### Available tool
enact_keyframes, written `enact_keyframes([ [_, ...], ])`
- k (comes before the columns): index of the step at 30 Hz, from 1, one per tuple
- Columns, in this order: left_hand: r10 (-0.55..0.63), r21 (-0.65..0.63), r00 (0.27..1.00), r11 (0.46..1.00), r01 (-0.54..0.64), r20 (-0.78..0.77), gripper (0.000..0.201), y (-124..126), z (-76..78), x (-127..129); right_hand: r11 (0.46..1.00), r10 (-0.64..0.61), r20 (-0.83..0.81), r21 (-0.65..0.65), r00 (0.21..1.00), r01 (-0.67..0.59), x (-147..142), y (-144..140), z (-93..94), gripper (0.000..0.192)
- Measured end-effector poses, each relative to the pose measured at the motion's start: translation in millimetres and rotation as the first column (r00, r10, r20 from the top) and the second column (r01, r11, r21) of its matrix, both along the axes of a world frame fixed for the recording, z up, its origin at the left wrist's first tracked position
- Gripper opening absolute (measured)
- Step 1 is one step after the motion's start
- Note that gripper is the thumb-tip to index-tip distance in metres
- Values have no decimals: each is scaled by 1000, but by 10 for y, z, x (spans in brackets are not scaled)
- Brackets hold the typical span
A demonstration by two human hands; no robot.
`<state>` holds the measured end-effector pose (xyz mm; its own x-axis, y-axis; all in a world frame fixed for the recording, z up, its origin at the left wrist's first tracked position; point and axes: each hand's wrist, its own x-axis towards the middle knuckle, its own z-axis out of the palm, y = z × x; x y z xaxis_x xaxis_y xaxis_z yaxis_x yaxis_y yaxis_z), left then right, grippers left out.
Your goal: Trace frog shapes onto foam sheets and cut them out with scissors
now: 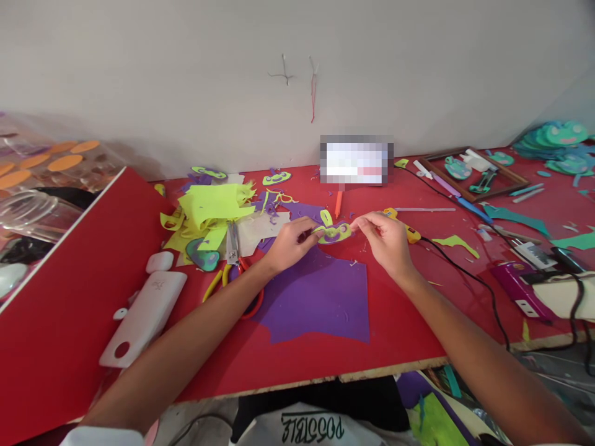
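Observation:
Both my hands hold one small foam cut-out (333,233), yellow-green with purple patches, just above the red table (400,328). My left hand (290,243) pinches its left end, fingers closed on it. My right hand (383,238) pinches its right end with thumb and forefinger. Under the cut-out lies a purple foam sheet (318,297). A yellow glue gun (409,230) with a black cord lies just behind my right hand. Scissors with red and yellow handles (235,272) lie by my left wrist.
Yellow-green foam scraps (214,207) pile up at the back left. A white power bank (146,316) and earbud case (159,261) lie at left. A wooden frame (474,170) with foam pieces, teal cut-outs (558,139) and a purple device (518,285) fill the right side. An orange marker (338,203) lies behind.

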<state>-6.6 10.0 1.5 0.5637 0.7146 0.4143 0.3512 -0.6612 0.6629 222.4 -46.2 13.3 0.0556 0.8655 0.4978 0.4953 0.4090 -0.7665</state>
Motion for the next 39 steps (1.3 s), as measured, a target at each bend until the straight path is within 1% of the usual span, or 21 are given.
enact_keyframes([
  [3, 27, 13, 1000, 1000, -27, 13, 40, 10, -11, 0, 1000, 11, -13, -13, 1000, -11, -5, 10, -23, 26],
  [5, 50, 17, 999, 999, -50, 20, 41, 21, -23, -1, 1000, -3, 8, -3, 1000, 3, -7, 18, -34, 24],
  [7, 91, 22, 996, 996, -92, 24, 41, 39, -42, -5, 1000, -16, 38, 13, 999, 15, -8, 18, -32, 29],
  [9, 153, 30, 988, 988, -153, 17, 40, 64, -63, -15, 999, -4, 57, 33, 998, 2, -8, 9, -14, 38],
  [12, 253, 21, 967, 967, -253, 19, 40, 107, -92, -34, 997, 68, 86, 38, 994, -72, -9, -12, 19, 48],
  [14, 296, -5, 954, 955, -296, 37, 40, 128, -103, -46, 993, 118, 117, 9, 986, -119, -12, -18, 30, 49],
  [16, 324, -33, 944, 946, -323, 54, 38, 139, -104, -53, 988, 153, 162, -35, 975, -149, -19, -12, 27, 43],
  [20, 360, -58, 930, 933, -356, 74, 38, 134, -91, -58, 965, 259, 242, -107, 935, -240, -24, 19, 2, 10],
  [21, 362, -58, 929, 932, -359, 77, 38, 131, -87, -58, 959, 280, 255, -119, 926, -257, -20, 24, -2, 7],
  [23, 361, -56, 929, 932, -358, 80, 39, 127, -84, -57, 958, 277, 260, -148, 925, -246, -3, 28, 2, 7],
  [25, 355, -51, 932, 935, -352, 76, 39, 127, -85, -58, 960, 246, 234, -189, 941, -204, 24, 23, 20, 7],
  [27, 347, -43, 935, 938, -345, 75, 39, 130, -88, -60, 962, 207, 203, -219, 957, -162, 54, 14, 42, 19],
  [30, 333, -17, 940, 943, -333, 81, 41, 132, -91, -60, 979, 120, 197, -184, 973, -83, 81, 7, 63, 39],
  [32, 302, 15, 950, 952, -304, 76, 42, 123, -86, -53, 993, 56, 198, -118, 979, -33, 81, 8, 61, 42],
  [34, 248, 42, 967, 967, -251, 62, 43, 100, -71, -40, 999, 16, 180, -46, 984, -7, 68, 15, 50, 37],
  [36, 166, 46, 985, 985, -168, 43, 43, 64, -49, -25, 1000, 1, 157, 4, 988, -1, 51, 25, 37, 29],
  [39, 29, 21, 999, 999, -29, 18, 39, 9, -9, -11, 1000, 20, 146, 7, 989, -21, 28, 39, 24, 31],
])
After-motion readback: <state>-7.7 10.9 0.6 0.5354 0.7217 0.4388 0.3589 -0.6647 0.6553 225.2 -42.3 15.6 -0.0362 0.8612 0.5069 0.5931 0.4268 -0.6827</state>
